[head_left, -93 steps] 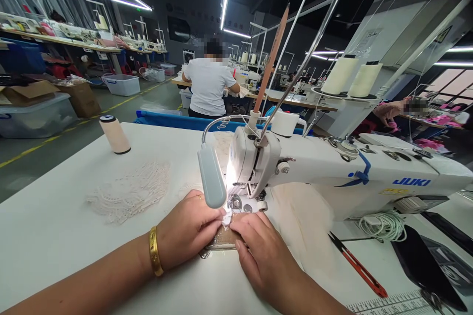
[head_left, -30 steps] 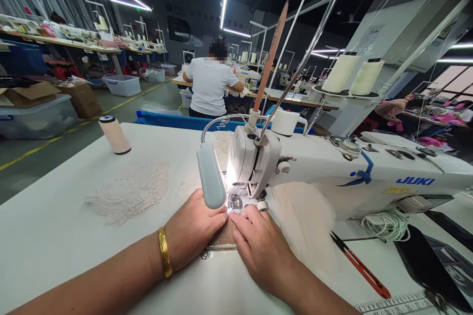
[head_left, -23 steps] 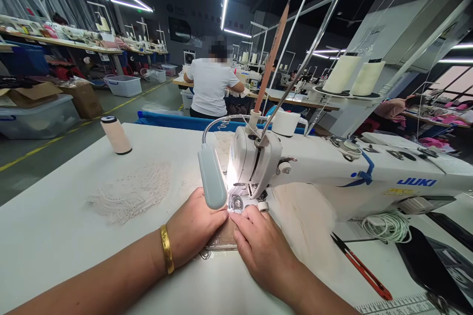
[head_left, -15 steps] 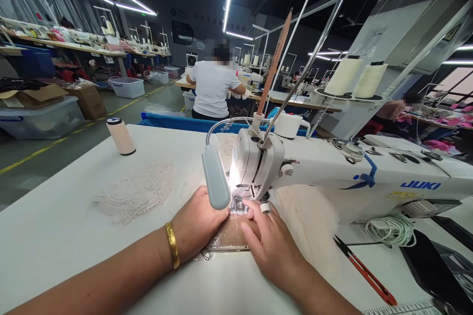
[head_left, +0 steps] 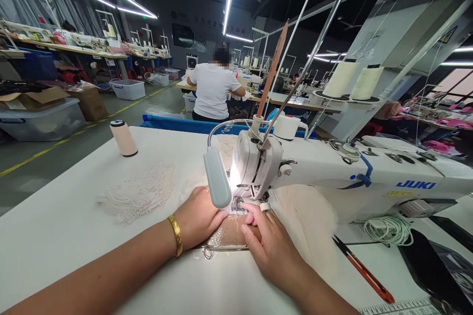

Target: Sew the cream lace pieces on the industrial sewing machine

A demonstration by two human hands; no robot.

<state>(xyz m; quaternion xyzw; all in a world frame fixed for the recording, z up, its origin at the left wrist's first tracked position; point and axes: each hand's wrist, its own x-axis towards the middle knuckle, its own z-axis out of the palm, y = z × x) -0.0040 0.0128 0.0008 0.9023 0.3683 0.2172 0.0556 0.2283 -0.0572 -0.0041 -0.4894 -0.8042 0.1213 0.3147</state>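
A white sewing machine stands over the table, its grey lamp lighting the needle area. Beside the lamp, my left hand lies on pale fabric left of the presser foot; its fingertips are partly hidden behind the lamp. My right hand rests at the right of the foot, index finger pointing at it and the other fingers curled. Whether its fingers grip any cloth is too small to tell. Between the hands is a brown, shiny plate. Pale sheer fabric spreads to the right under the machine arm.
Lace fabric and a peach thread cone lie on the left of the table. Red-handled snips, a coiled cord and a black object are at the right. A person in white sits ahead.
My left hand has shifted slightly up and to the right, near the lamp. My right hand stays almost in place. The view has moved slightly.
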